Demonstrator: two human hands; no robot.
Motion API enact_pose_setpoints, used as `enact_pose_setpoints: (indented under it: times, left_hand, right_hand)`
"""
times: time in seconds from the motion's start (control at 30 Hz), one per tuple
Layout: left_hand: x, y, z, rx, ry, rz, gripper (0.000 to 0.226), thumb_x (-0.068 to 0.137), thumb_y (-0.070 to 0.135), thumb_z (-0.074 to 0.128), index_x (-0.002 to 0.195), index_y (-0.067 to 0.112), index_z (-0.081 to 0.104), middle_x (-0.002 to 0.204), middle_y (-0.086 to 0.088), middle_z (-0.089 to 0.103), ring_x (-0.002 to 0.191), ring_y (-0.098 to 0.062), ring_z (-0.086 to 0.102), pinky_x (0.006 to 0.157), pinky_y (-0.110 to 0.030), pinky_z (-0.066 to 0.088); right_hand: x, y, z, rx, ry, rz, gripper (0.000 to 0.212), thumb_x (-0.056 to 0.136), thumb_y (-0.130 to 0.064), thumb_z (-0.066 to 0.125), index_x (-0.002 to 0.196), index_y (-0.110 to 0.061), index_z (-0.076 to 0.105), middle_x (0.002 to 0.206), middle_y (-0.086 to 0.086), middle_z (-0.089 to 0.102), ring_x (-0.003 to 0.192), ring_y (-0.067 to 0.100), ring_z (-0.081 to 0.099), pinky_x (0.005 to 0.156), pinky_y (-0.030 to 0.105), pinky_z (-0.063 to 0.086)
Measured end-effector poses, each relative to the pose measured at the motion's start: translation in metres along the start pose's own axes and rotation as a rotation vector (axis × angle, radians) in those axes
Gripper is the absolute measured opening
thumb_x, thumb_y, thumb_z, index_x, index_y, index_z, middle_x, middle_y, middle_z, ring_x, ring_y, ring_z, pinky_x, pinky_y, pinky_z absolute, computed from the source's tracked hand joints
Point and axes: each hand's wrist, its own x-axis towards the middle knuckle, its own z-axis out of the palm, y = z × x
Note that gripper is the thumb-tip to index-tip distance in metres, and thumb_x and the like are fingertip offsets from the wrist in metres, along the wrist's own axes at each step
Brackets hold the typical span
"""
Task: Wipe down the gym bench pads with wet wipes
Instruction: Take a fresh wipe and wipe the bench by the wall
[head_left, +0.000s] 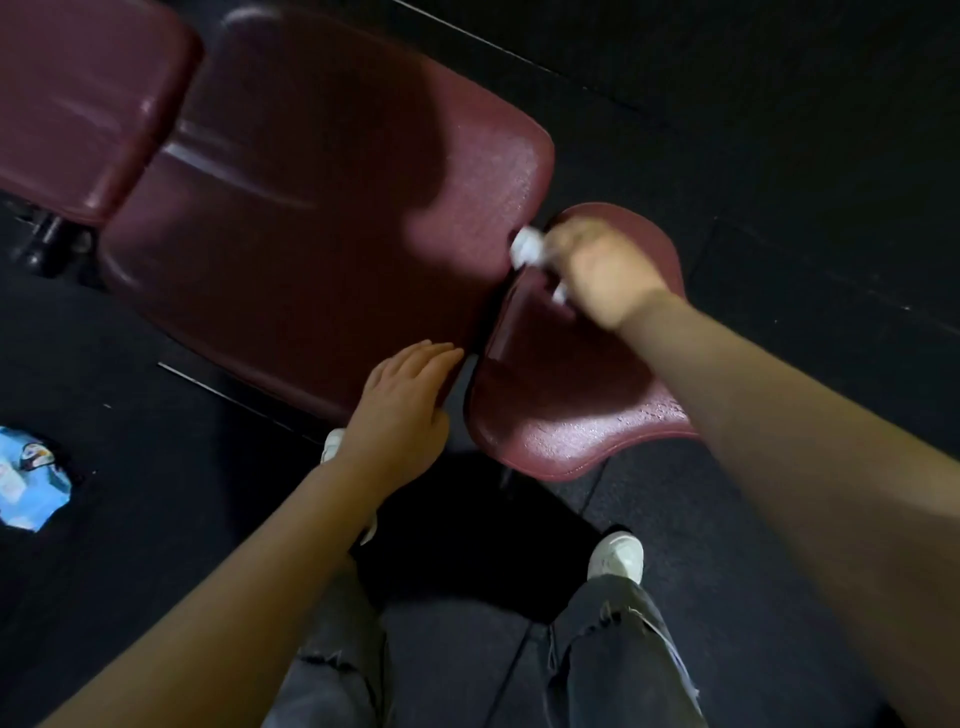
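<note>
Two hands were out: our right hand (597, 265), blurred, seemingly gripped a wipe (527, 248); our left hand (405, 405) lay flat, empty, on the pad (311, 218), and the wipe could snag in the gap

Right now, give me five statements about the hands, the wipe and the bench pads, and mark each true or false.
1. The right hand holds a white wipe. True.
2. The wipe is at the gap between the large pad and the small seat pad. True.
3. The left hand holds a second wipe. False: it is open and holds nothing, its fingers at the large pad's edge.
4. The blue wipes pack lies on the seat pad. False: it lies on the floor.
5. The pads are dark red. True.
</note>
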Motion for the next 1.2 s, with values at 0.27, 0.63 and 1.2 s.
enact_pose_setpoints:
  times: [0.27,0.63,1.2]
  left_hand:
    - [0.009,-0.001,0.0,-0.004,-0.007,0.016,0.068,0.086,0.005,0.051,0.15,0.023,0.036,0.157,0.009,0.033,0.149,-0.008,0.014,0.116,-0.021,-0.001]
    - [0.006,0.002,0.004,0.064,-0.069,0.078,0.067,0.09,0.008,0.048,0.153,0.023,0.03,0.158,0.009,0.031,0.151,-0.009,0.005,0.123,-0.033,-0.007]
    - [0.005,0.015,0.015,0.259,-0.138,0.03,0.069,0.093,0.02,0.046,0.157,0.026,0.02,0.16,0.01,0.028,0.151,-0.021,-0.013,0.113,-0.036,-0.026]
  right_hand:
    - [-0.087,-0.1,0.034,0.173,-0.012,-0.224,0.031,0.085,-0.014,0.043,0.096,-0.009,0.073,0.074,0.007,0.064,0.063,0.025,0.062,0.054,0.03,0.045]
    - [-0.01,0.002,-0.003,0.061,0.215,0.376,0.034,0.08,-0.011,0.067,0.113,-0.006,0.061,0.093,0.017,0.065,0.083,0.034,0.064,0.074,0.036,0.047]
    - [-0.061,0.0,0.025,0.125,0.271,0.343,0.032,0.095,-0.016,0.04,0.115,-0.004,0.062,0.101,0.018,0.064,0.093,0.037,0.06,0.079,0.04,0.046]
